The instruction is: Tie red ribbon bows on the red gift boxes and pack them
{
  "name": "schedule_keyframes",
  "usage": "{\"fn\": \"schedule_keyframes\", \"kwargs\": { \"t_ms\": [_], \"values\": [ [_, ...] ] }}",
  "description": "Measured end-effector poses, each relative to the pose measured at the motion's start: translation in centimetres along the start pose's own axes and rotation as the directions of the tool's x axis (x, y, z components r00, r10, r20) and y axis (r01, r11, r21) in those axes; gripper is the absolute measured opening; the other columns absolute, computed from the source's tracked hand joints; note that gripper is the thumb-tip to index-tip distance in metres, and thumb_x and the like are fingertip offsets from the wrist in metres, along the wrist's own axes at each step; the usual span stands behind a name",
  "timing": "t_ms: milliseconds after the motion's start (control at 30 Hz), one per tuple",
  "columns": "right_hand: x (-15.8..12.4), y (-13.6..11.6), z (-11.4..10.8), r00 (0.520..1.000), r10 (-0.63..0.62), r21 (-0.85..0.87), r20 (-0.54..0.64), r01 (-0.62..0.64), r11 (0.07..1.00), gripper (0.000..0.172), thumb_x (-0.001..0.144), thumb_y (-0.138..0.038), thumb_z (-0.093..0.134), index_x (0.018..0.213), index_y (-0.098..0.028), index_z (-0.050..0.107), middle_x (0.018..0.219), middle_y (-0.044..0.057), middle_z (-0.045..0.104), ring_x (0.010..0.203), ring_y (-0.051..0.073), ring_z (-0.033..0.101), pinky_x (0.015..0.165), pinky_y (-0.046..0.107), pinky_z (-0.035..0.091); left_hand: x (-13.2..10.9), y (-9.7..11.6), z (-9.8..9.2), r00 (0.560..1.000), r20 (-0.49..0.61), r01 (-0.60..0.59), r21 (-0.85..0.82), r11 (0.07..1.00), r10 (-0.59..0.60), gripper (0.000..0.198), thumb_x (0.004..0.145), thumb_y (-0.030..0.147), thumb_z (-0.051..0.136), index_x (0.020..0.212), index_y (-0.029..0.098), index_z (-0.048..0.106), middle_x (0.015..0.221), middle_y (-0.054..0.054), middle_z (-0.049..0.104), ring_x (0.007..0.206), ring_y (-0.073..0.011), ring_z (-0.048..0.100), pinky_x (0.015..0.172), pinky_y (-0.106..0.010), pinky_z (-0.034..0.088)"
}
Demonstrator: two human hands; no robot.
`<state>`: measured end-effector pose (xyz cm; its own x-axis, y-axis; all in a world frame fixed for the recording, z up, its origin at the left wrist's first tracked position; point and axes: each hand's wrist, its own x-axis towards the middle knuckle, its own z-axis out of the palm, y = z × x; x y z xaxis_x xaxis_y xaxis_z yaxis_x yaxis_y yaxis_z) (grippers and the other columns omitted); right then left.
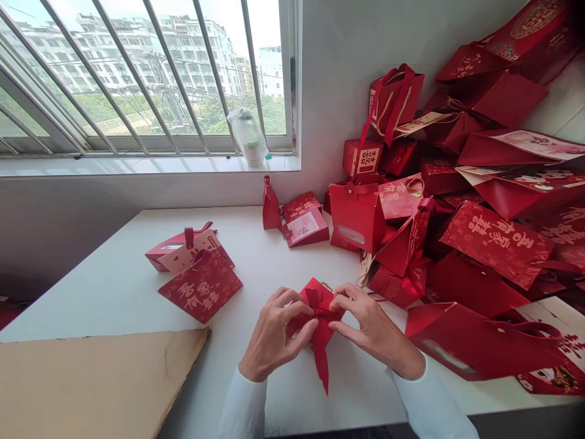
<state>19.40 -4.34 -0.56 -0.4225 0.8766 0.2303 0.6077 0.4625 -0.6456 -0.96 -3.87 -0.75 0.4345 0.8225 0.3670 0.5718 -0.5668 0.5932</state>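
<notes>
A small red gift box (315, 285) rests on the white table between my two hands, partly covered by them. Across its top a dark red ribbon (322, 360) is gathered at the middle, one tail hanging toward me. My left hand (283, 329) pinches the ribbon from the left, thumb and forefinger closed near the knot. From the right, my right hand (363, 320) has its fingers bent over the ribbon's other side, with thumb and forefinger close to the loop. Whether that loop lies between the right fingertips is hard to see.
Many red gift bags and boxes (498, 238) are heaped along the right side. Several more bags (201, 285) stand on the left. A cardboard sheet (100, 378) covers the front-left corner. Against the back wall lies a pink-topped box (307, 227). A wrapped cup (249, 139) stands on the windowsill.
</notes>
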Motion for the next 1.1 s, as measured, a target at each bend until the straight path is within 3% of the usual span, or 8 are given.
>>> {"fn": "schedule_keyframes", "kwargs": {
  "t_ms": [133,300,400,567,700,933,1100],
  "values": [
    [0.0,0.0,0.0,1.0,-0.01,0.006,0.004,0.01,1.0,0.011,0.081,-0.011,0.059,0.08,-0.022,0.057,0.091,0.001,0.055,0.086,0.016,0.055,0.076,0.03,0.049,0.5,0.7,1.3,0.988,-0.125,0.091,0.023,0.996,-0.088,0.009,0.084,0.025,0.059,0.078,0.021,0.064,0.078,-0.002,0.061,0.077,-0.0161,0.052,0.071,-0.03,0.048],
    [0.2,0.2,-0.6,0.999,-0.043,-0.032,0.028,0.044,0.999,0.009,0.084,-0.016,0.06,0.077,-0.022,0.057,0.09,0.001,0.056,0.087,0.017,0.055,0.076,0.031,0.048,0.4,0.1,1.7,0.997,-0.077,0.015,-0.017,1.0,-0.016,0.013,0.084,0.019,0.06,0.089,0.026,0.07,0.077,-0.002,0.062,0.08,-0.0166,0.052,0.073,-0.03,0.049],
    [0.4,0.4,-0.9,0.994,-0.099,-0.168,0.043,0.105,0.98,0.008,0.087,-0.016,0.056,0.081,-0.022,0.058,0.088,0.002,0.056,0.084,0.017,0.054,0.072,0.029,0.047,0.1,-0.6,1.4,0.997,-0.077,0.022,-0.045,0.999,-0.026,0.016,0.086,0.019,0.058,0.091,0.026,0.071,0.076,-0.002,0.063,0.079,-0.0164,0.052,0.074,-0.03,0.05],
    [0.6,0.5,-0.7,0.953,-0.302,-0.574,0.011,0.253,0.779,0.03,0.09,-0.003,0.038,0.08,-0.019,0.061,0.081,0.006,0.059,0.073,0.018,0.052,0.067,0.032,0.043,-0.1,-1.1,1.4,0.998,-0.058,0.02,-0.06,0.998,-0.023,0.021,0.091,0.023,0.051,0.097,0.028,0.071,0.078,-0.002,0.063,0.08,-0.0162,0.052,0.076,-0.031,0.049],
    [-0.2,1.1,-0.3,0.916,-0.401,-0.659,-0.025,0.287,0.696,0.033,0.09,0.0,0.036,0.089,-0.018,0.064,0.082,0.006,0.062,0.072,0.017,0.055,0.067,0.031,0.043,0.0,-0.9,1.4,0.998,-0.062,0.02,-0.02,1.0,-0.021,0.02,0.09,0.022,0.052,0.097,0.027,0.07,0.076,-0.002,0.062,0.08,-0.0161,0.051,0.076,-0.031,0.049],
    [-2.7,2.0,0.8,0.909,-0.403,-0.648,-0.105,0.245,0.721,0.034,0.09,0.001,0.039,0.109,-0.018,0.061,0.097,0.008,0.065,0.086,0.018,0.058,0.072,0.032,0.045,-0.2,0.4,1.3,0.99,-0.028,0.137,0.053,0.989,-0.135,0.019,0.089,0.021,0.053,0.095,0.027,0.07,0.078,-0.002,0.063,0.08,-0.0181,0.052,0.075,-0.034,0.048],
    [-3.3,1.5,1.9,0.909,-0.353,-0.547,-0.221,0.184,0.817,0.033,0.087,0.0,0.044,0.111,-0.016,0.059,0.098,0.009,0.063,0.09,0.021,0.057,0.075,0.033,0.046,-0.3,1.8,1.7,0.958,-0.061,0.282,0.04,0.959,-0.279,0.018,0.088,0.019,0.053,0.094,0.027,0.068,0.081,-0.001,0.065,0.082,-0.019,0.054,0.075,-0.034,0.048]
  ]
}}
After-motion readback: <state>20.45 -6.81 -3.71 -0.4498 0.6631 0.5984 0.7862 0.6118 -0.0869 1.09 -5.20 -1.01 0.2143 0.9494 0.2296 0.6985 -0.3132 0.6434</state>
